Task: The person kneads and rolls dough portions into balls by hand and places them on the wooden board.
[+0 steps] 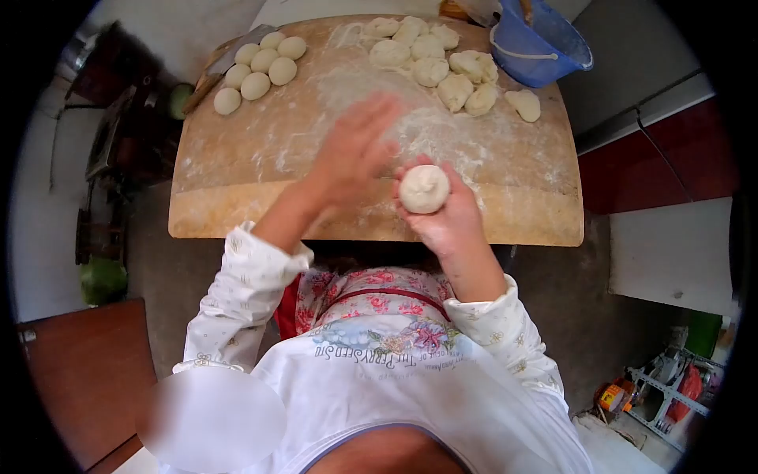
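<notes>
A round ball of dough (424, 189) with a pinched, gathered top rests in my right hand (454, 217), whose fingers curl around its side over the front part of the board. To the left of it, my left hand (351, 154) is raised above the floured wooden board (237, 174). Motion blurs that hand, but its fingers look stretched out and nothing shows in them. Several smooth dough balls (255, 85) sit together at the board's back left. Rougher, flatter dough pieces (430, 71) lie in a cluster at the back right.
A blue bucket (541, 55) with a white handle stands at the board's back right corner. Beside the smooth balls, a knife (217, 71) with a broad blade lies along the left edge. Loose flour covers the board's middle. A dark red cabinet (663, 158) stands to the right.
</notes>
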`<state>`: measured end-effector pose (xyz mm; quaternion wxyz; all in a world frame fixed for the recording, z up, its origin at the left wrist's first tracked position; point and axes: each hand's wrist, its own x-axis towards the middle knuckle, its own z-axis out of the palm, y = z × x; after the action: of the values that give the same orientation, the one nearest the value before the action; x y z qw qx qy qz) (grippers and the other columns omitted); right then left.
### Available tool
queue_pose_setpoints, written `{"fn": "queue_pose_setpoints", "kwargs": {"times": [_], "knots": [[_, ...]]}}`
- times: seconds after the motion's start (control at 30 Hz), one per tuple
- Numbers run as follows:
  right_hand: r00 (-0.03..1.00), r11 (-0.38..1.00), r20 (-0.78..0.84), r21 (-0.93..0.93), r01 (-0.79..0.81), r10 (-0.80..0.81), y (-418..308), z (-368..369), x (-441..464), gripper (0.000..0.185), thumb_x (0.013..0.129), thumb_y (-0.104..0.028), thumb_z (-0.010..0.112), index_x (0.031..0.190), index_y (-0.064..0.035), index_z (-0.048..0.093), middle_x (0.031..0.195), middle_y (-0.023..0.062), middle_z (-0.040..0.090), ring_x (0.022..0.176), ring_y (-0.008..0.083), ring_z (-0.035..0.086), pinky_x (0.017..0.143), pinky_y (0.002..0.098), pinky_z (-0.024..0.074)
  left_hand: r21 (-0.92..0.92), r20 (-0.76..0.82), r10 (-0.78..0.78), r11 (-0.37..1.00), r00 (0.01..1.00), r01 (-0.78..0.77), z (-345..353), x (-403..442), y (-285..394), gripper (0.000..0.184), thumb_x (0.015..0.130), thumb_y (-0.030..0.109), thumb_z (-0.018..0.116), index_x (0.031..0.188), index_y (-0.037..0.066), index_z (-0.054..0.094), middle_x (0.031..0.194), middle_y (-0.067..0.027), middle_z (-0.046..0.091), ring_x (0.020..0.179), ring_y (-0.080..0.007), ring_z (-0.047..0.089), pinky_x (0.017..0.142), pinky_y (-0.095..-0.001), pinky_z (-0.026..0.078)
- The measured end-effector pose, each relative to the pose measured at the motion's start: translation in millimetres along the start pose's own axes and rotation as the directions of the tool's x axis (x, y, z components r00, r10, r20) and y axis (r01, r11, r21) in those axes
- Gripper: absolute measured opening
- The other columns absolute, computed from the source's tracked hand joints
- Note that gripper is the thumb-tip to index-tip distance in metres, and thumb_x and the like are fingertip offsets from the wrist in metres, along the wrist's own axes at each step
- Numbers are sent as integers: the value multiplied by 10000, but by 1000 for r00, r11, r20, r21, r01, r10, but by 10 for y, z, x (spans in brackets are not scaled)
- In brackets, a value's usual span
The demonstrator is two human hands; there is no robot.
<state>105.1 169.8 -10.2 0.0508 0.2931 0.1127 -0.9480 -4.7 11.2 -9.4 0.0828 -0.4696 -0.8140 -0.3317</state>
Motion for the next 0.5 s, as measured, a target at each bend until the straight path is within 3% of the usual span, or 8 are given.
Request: {"fn": "queue_pose_setpoints", "kwargs": {"times": [0.07, 0.17, 0.3, 0.37, 0.47, 0.5], "knots": [[993, 992, -81, 94, 88, -80, -199, -174, -9, 381, 1022, -357, 362, 1169, -62, 554, 1136, 129, 607, 1038, 308, 591, 911, 478, 491, 107, -53, -312, 943, 949, 316, 167, -41, -518, 653, 950, 433, 479, 1445, 22, 361, 1518, -192, 313, 1415, -334, 275, 1152, -472, 207], [953, 964, -176, 57, 259, -246, -487, -318, -46, 394, 1022, -372, 370, 1182, -58, 545, 1113, 128, 610, 1038, 320, 587, 918, 483, 488, 371, -35, -432, 832, 901, 413, 525, 68, -942, 609, 975, 393, 453, 1437, 7, 361, 1501, -221, 327, 1407, -341, 287, 1153, -449, 214], [959, 965, -108, 12, 263, -260, -680, -316, -71, 415, 1041, -338, 306, 1263, -38, 487, 1229, 177, 551, 1158, 332, 515, 989, 511, 449, 410, 111, -277, 888, 955, 210, 917, 490, -601, 607, 973, 384, 459, 1441, 13, 351, 1511, -200, 318, 1418, -315, 271, 1160, -450, 195], [962, 966, -84, 3, 259, -258, -727, -313, -28, 379, 1032, -311, 347, 1255, -47, 503, 1226, 158, 548, 1142, 307, 523, 986, 531, 428, 337, 243, -141, 940, 960, 52, 1015, 565, -350, 609, 970, 379, 465, 1445, 16, 345, 1519, -184, 311, 1422, -309, 266, 1161, -452, 191], [938, 936, -54, -113, 335, -342, -805, -234, 99, 346, 1024, -291, 406, 1250, -53, 517, 1229, 136, 547, 1141, 280, 521, 979, 514, 423, 233, 296, 34, 967, 954, -106, 962, 396, -172, 599, 970, 362, 467, 1454, 32, 338, 1531, -161, 299, 1425, -297, 261, 1163, -457, 184], [924, 915, -46, -167, 367, -379, -805, -209, 156, 339, 1023, -287, 426, 1250, -54, 520, 1232, 130, 547, 1145, 273, 519, 976, 501, 425, 217, 301, 14, 973, 953, -82, 892, 338, -163, 587, 973, 356, 465, 1449, 35, 348, 1524, -162, 311, 1422, -297, 268, 1162, -453, 187]]}}
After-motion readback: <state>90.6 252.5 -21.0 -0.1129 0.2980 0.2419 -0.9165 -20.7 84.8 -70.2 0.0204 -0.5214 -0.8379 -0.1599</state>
